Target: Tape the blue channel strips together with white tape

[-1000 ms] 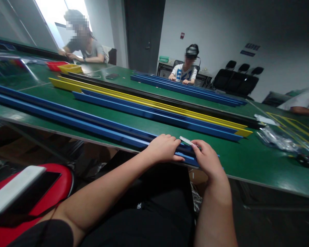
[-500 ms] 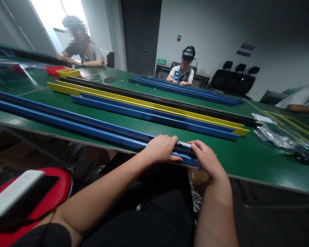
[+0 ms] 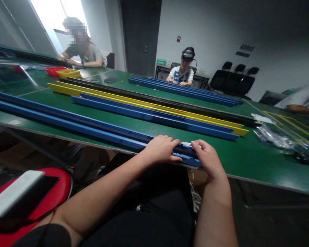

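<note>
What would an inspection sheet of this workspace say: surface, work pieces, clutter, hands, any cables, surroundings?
Surface: green table, glossy.
Job's things: near blue rail along the front edge; white strip at its far side.
Clutter: other rails beyond, blue, yellow and black; plastic bags, red tray, yellow tray, phone.
Hands: left hand lies across the near blue rail; right hand has its fingers on the white strip.
Cables: dark strap or cord by the red stool; cannot tell which.
Surroundings: seated people across the table, door, black chairs.
</note>
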Demonstrator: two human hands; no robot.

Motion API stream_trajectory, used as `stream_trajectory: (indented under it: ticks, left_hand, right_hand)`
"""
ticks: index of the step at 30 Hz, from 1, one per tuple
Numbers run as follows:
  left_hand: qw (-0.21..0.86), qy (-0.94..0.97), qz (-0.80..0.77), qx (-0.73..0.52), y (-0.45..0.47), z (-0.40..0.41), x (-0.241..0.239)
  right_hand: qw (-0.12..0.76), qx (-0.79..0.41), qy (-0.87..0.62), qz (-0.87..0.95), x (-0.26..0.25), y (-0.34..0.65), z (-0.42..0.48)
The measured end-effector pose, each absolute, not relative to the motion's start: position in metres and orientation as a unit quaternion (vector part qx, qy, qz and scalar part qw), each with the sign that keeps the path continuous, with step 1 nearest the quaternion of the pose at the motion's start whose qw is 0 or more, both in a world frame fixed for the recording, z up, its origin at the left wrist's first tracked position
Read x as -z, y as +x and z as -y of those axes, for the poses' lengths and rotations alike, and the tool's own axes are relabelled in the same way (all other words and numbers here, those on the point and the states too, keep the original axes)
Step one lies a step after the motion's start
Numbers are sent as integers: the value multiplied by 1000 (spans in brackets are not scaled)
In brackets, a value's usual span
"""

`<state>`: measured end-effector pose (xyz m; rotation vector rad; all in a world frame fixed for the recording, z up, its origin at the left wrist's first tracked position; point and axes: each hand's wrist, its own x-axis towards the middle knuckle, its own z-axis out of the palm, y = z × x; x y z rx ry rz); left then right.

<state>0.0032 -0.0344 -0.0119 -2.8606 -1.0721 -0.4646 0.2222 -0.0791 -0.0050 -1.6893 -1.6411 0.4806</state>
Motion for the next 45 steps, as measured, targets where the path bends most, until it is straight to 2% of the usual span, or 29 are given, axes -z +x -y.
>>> stream_trajectory:
  ticks: [9, 32, 45]
  left_hand:
    - [26, -925, 348, 148, 3, 35, 11]
    - [36, -926, 344, 149, 2, 34, 13]
    - [38, -927, 340, 154, 3, 34, 14]
  right_hand:
    - [415, -233, -633, 611, 7, 224, 81]
    - [331, -225, -610, 683, 2, 222, 79]
    - [360, -183, -646, 648, 3, 221, 78]
